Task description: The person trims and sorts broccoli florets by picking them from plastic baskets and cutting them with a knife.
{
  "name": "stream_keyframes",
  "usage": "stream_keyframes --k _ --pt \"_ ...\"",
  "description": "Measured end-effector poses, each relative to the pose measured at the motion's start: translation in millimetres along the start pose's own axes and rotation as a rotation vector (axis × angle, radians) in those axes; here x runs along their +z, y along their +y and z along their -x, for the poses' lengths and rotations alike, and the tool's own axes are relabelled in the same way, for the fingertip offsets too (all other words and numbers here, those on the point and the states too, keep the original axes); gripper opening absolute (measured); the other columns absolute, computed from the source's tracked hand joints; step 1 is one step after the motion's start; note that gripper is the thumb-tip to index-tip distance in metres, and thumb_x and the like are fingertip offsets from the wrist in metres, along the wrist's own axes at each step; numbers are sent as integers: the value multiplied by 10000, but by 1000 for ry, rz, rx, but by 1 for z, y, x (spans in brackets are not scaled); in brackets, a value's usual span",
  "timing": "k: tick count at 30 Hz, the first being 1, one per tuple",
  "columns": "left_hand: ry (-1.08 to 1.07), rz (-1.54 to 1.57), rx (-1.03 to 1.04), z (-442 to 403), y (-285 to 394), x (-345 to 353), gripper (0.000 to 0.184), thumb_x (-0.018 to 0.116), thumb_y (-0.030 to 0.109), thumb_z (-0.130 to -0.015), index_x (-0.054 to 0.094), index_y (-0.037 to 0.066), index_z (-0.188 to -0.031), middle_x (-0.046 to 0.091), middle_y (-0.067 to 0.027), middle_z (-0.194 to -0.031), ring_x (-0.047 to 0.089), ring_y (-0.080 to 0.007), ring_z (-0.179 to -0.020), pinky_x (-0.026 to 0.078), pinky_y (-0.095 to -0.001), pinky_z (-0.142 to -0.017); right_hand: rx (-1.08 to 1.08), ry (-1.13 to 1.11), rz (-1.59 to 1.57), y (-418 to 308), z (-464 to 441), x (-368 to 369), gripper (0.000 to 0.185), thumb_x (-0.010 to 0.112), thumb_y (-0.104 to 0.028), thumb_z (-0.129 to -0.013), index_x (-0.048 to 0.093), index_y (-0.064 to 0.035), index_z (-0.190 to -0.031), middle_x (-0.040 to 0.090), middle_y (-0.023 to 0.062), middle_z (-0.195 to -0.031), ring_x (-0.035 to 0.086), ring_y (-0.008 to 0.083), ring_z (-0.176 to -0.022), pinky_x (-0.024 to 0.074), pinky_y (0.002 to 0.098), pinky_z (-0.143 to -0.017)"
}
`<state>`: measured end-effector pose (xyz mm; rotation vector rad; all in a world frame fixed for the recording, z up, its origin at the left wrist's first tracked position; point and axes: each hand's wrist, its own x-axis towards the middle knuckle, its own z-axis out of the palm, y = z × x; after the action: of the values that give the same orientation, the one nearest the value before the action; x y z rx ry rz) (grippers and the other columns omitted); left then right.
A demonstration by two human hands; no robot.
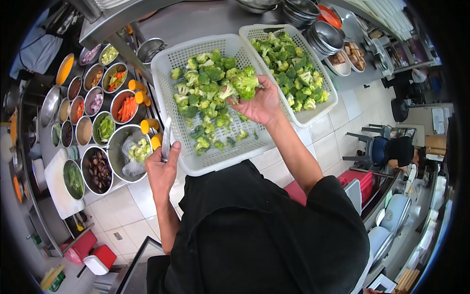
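Note:
My left hand (163, 166) is closed round a knife (167, 138), its blade pointing away from me beside the left wall of a white perforated basket (164, 93). Over that basket, my right hand (262, 103) grips a large broccoli floret (246, 82) between thumb and fingers. Below it, cut broccoli pieces (211, 73) lie scattered on the basket floor, with a few small bits near the front. A second white basket (320, 111), filled with broccoli florets (289, 63), stands against the right side of the first.
At left stand several metal pots, holding sliced carrots (128, 107), dark mushrooms (98, 169) and bagged pale green pieces (139, 149). A white cutting board (58, 183) lies beyond them. Stacked metal bowls (325, 36) are at back right. A person (399, 152) is at far right.

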<state>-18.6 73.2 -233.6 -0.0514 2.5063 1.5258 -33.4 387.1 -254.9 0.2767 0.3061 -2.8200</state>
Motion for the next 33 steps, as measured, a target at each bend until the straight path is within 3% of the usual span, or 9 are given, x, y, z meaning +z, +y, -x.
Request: stream_keyframes --k 8,17,20,21,24,26,29,32,33 --pt "-17 -15 -4 1 3 2 379 727 318 -863 665 -48 -787 511 15 -566 412 -68 -555 360 -260 -507 -76 62 -51 5 13 15 558 466 -444 -847 554 11 -1159 480 284 -1236 478 318 -856 477 373 -757" --pt "-39 -33 27 -2 -2 2 392 720 333 -867 650 -41 -772 503 21 -578 399 -68 -555 349 -257 -502 -138 65 -38 -5 24 19 563 444 -465 -847 544 -9 -1162 475 251 -1217 450 283 -813 457 362 -727" --pt "-35 -7 37 -2 -3 5 387 721 332 -866 660 -43 -792 500 26 -579 394 -65 -554 345 -255 -501 -141 -65 -7 -21 31 12 553 440 -468 -856 545 -14 -1152 474 250 -1239 490 303 -863 457 357 -738" --pt "-34 7 30 -2 -3 5 385 722 330 -866 664 -44 -800 499 27 -579 393 -64 -554 344 -254 -501 -191 13 34 -30 36 12 522 436 -453 -874 557 -23 -1145 522 214 -1218 527 310 -953 456 347 -737" --pt "-33 -1 18 -2 -5 2 380 723 327 -866 674 -48 -830 504 29 -584 395 -61 -554 342 -250 -503 -612 407 306 -56 50 29 483 386 -445 -901 599 -68 -1115 611 174 -1121 574 255 -895 487 366 -708" --pt "-34 -2 23 -3 -7 1 378 722 324 -867 675 -51 -839 510 27 -586 399 -60 -554 344 -249 -505 -733 616 700 -91 68 -5 496 398 -475 -907 606 -79 -1123 655 110 -1028 585 210 -884 479 356 -701" --pt "-34 5 17 -2 -5 1 372 721 317 -869 676 -51 -844 514 27 -587 402 -60 -554 344 -249 -505 -652 1131 1239 -105 89 -9 492 492 -474 -894 638 -47 -1091 686 108 -947 609 172 -854 484 355 -708" --pt "-38 -10 9 -2 -5 3 361 721 308 -869 678 -50 -849 517 24 -587 406 -61 -553 347 -251 -506 -371 1347 1589 -94 100 -1 460 593 -431 -861 669 -26 -1068 702 126 -906 647 171 -849 497 355 -747" --pt "-35 -18 8 -3 -5 3 358 721 306 -869 679 -49 -852 518 23 -587 407 -62 -554 348 -251 -506 -359 1376 1608 -91 102 -5 452 661 -408 -834 686 -19 -1062 707 174 -934 679 206 -823 512 358 -751"
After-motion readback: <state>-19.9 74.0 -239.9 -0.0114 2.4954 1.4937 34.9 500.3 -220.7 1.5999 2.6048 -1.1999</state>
